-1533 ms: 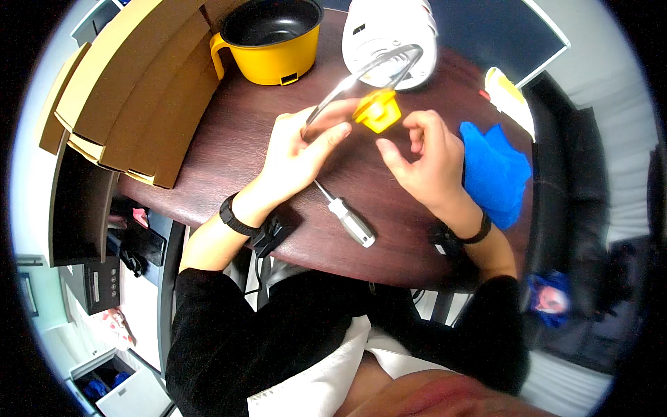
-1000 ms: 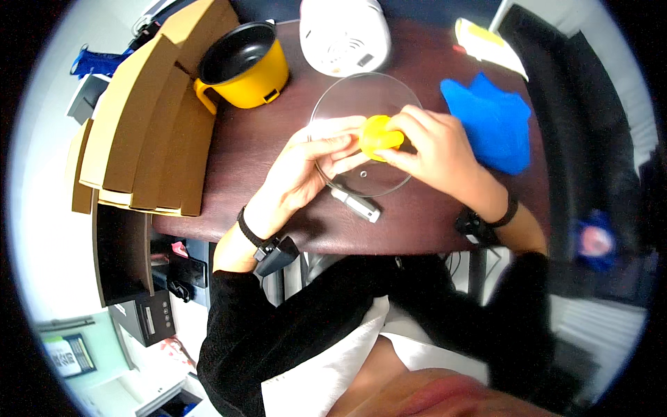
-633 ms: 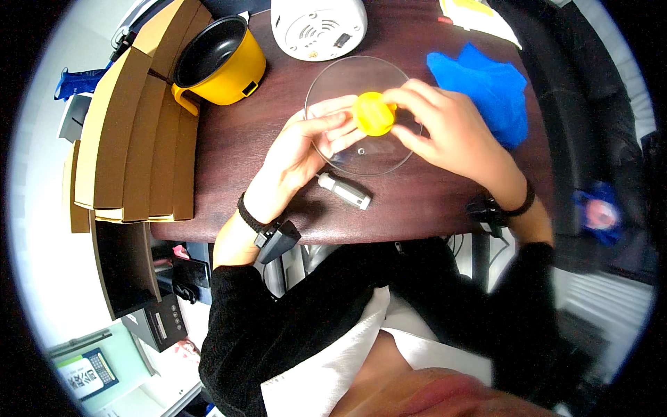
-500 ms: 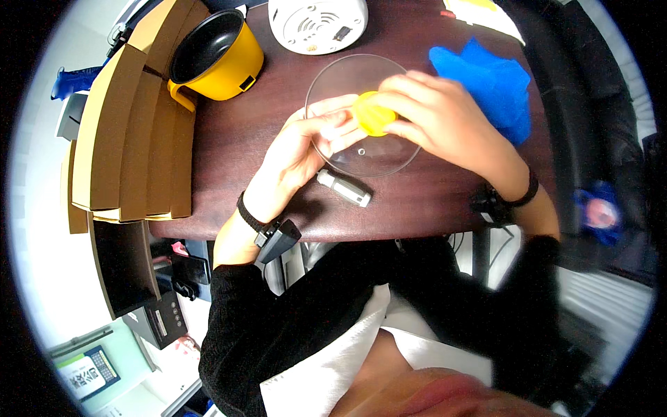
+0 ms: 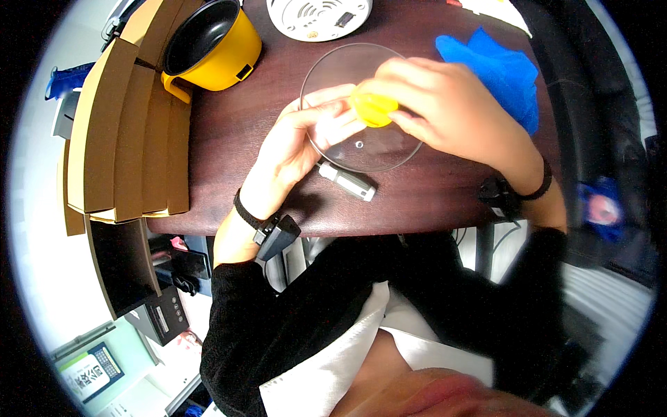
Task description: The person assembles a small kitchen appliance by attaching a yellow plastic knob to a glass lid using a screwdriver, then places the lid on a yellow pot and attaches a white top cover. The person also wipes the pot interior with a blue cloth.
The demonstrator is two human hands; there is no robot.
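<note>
A yellow round knob point(image 5: 374, 108), with a raised ridge across it, is between my hands. My right hand point(image 5: 445, 97) grips it from the right, slightly blurred. From the left, my left hand point(image 5: 295, 135) reaches to it with thumb and fingertips against its edge; the contact is partly hidden. Around and below the hands is a clear round glass lid point(image 5: 394, 169) with a small hole near its middle. Whether the left fingers are over or under the glass, I cannot tell. A grey-handled screwdriver point(image 5: 351, 183) lies by the lid's near rim, its tip end close to my left hand.
At the back left stands a yellow pot point(image 5: 226, 52) with a black inside. Brown cardboard boxes point(image 5: 132, 132) line the table's left side. A white round appliance base point(image 5: 319, 17) sits at the back, and a blue cloth point(image 5: 497, 76) lies to the right.
The right hand has turned a little with the yellow knob, so its ridge shows more. The whole view has shifted slightly; the left hand keeps its place by the knob.
</note>
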